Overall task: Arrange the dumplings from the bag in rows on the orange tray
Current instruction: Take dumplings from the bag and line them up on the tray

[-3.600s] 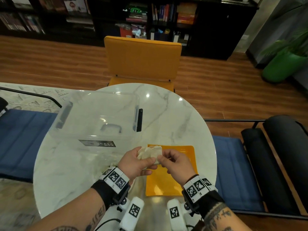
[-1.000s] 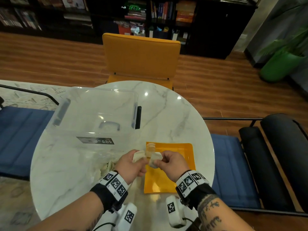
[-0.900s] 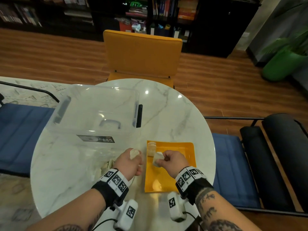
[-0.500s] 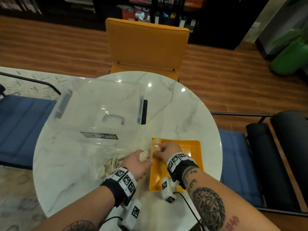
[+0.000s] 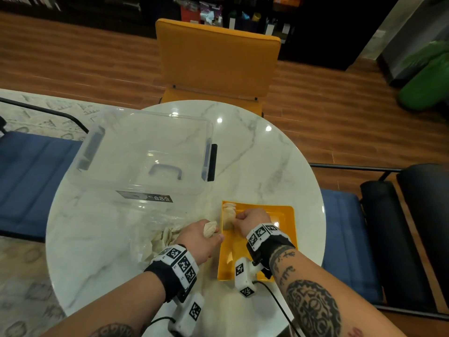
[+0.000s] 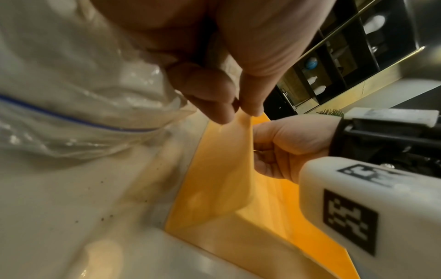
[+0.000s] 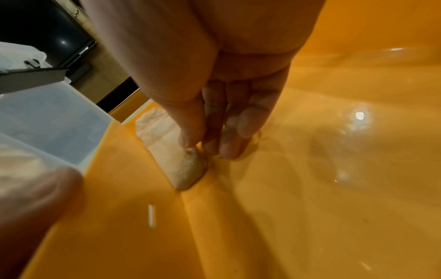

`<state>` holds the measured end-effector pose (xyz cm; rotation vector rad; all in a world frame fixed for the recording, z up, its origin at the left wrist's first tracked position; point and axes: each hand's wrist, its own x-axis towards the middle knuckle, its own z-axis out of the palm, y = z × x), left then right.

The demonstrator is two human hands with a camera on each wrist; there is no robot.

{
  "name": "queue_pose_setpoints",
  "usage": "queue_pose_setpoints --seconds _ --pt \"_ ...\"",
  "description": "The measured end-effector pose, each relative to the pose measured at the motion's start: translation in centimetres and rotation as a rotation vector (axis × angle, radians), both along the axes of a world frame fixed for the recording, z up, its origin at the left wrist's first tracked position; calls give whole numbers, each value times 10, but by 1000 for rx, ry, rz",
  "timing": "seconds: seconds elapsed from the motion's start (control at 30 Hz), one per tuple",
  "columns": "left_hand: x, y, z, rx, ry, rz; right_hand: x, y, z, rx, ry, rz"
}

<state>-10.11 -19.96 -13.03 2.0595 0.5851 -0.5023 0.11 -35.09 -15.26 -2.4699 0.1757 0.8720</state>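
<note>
A round white marble table (image 5: 255, 154) is seen from above, with an orange chair (image 5: 217, 58) pushed in at its far side, blue cushioned seats to either side, a wooden floor and dark bookshelves beyond, and a green plant pot (image 5: 424, 90) at the right. A large clear plastic storage box (image 5: 145, 152) stands on the far left part of the table. Nearer, the orange tray (image 5: 284, 215) lies flat on the table, and just to its left a crumpled clear bag (image 5: 160, 229) with a blue zip line is spread out — pale dumplings can be made out inside it. The left hand (image 5: 198, 238) is held just beside the tray's left rim, its grip closed around one pale dumpling (image 5: 210, 228) that sticks out above the curled fingers. The right hand (image 5: 252, 218) is lowered into the tray, and in the right wrist view its thumb and fingertips (image 7: 188, 139) are pinched on the top of a floury dumpling (image 7: 188, 169) that touches the tray floor against the left wall. Directly behind it, in the tray's far left corner, another dumpling (image 5: 228, 207) is already set down, the two forming a short line along that wall.
</note>
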Motion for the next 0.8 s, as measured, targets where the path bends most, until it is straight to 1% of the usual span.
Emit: queue_pose_setpoints --seconds 0.13,0.27,0.37,0.43,0.5,0.57,0.63,0.7,0.8 --pt "2 -1 3 5 7 -2 -2 6 -4 7 -3 -12" --pt "1 -2 3 -14 0 19 -4 2 0 40 -13 13" --pt "0 -1 7 -76 -23 68 -5 -1 4 59 -18 8" --pt "-2 -1 13 -154 -50 144 -6 -4 10 66 -45 -15" --pt "-3 -1 21 -318 -59 246 -10 -9 18 109 -77 -48" --pt "-3 -2 29 -535 -57 318 -18 -13 25 230 -128 -34" --pt "-4 -3 36 -679 -61 352 -29 -16 35 411 -156 3" --pt "-7 -5 41 -735 -85 345 -39 -18 47 525 -173 47" --pt "-13 -9 48 -707 -128 286 -52 -20 62 581 -198 61"
